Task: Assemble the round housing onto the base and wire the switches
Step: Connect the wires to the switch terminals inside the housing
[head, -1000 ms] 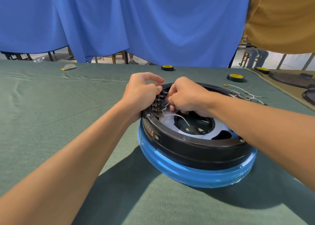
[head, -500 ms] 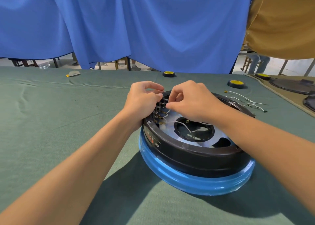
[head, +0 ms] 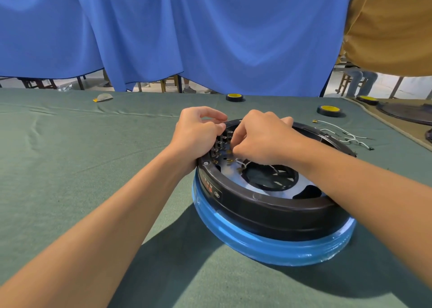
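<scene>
Round housing (head: 268, 205) sat seated on the blue base (head: 268, 249), flat, open face up, so its axis stood vertical. Being round, it had no long axis of its own. The printed panel on its outer wall faced the near-left. The switches (head: 218, 144) stood in a bank inside the housing's left rim, and the bank's long axis ran along that rim from near to far, with the brass terminals turned inward toward the housing's centre opening (head: 268, 178). My left hand (head: 198, 132) gripped the housing at its left rim, palm against the outer wall and fingers curled over the top onto the switch bank. My right hand (head: 261, 141) reached in from the housing's right side, knuckles up, with fingers (head: 236, 147) curled down and pinched together at the terminals. A white wire (head: 243, 163) ran out from under those fingertips toward the centre opening, so I read the hand as pinching the wire's end, though the pinch point itself was hidden. Loose white wires (head: 343, 136) lay on the green table cloth (head: 70, 167) just beyond the housing's far-right rim. Two black-and-yellow tape rolls lay farther off: one (head: 234, 97) behind the housing, the other (head: 328, 110) to its far right. A blue curtain (head: 210, 27) hung well behind the housing.
</scene>
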A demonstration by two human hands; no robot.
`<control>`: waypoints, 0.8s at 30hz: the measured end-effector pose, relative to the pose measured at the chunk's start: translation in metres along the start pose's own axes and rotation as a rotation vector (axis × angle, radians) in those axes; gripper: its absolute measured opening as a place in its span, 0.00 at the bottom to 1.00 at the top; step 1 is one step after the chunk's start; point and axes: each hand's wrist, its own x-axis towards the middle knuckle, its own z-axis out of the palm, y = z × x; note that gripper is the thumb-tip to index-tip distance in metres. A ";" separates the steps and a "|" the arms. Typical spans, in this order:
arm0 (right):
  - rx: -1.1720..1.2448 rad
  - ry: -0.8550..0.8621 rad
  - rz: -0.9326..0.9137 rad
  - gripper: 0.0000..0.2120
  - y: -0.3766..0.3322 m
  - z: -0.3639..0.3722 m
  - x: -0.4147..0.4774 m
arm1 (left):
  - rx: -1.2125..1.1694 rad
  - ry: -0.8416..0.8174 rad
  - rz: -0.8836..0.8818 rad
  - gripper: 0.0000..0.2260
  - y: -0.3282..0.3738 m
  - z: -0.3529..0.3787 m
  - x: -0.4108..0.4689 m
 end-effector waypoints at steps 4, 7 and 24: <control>0.044 -0.010 0.022 0.08 0.000 -0.003 -0.001 | 0.013 0.001 0.003 0.07 0.000 0.000 0.000; 0.079 -0.020 0.064 0.09 -0.002 -0.005 -0.001 | 0.011 0.004 0.009 0.07 0.000 0.000 0.000; 0.101 0.021 0.069 0.02 -0.004 -0.001 -0.002 | -0.003 0.013 0.004 0.06 -0.001 0.000 0.000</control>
